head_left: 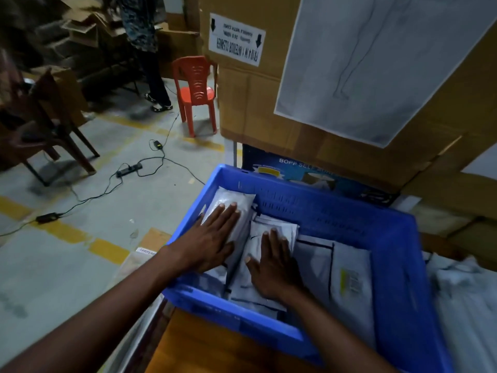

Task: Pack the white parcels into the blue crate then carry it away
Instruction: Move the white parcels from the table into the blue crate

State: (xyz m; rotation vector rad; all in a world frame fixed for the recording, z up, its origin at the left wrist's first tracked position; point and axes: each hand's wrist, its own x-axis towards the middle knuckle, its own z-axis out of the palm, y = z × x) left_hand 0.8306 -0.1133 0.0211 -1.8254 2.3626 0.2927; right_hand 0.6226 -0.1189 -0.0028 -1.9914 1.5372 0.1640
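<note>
- The blue crate [309,208] sat on the bench [204,345].
- White parcels [349,270] lay inside it.
- The left hand [212,238] pressed flat, fingers straight, on a parcel beside the left wall.
- The right hand [274,262] lay flat and open on a middle parcel.

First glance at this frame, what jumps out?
The blue crate at lower right, holding white parcels, with the left hand and right hand pressed flat on them. Farther back, a red chair stands beside tall cardboard boxes.
</note>
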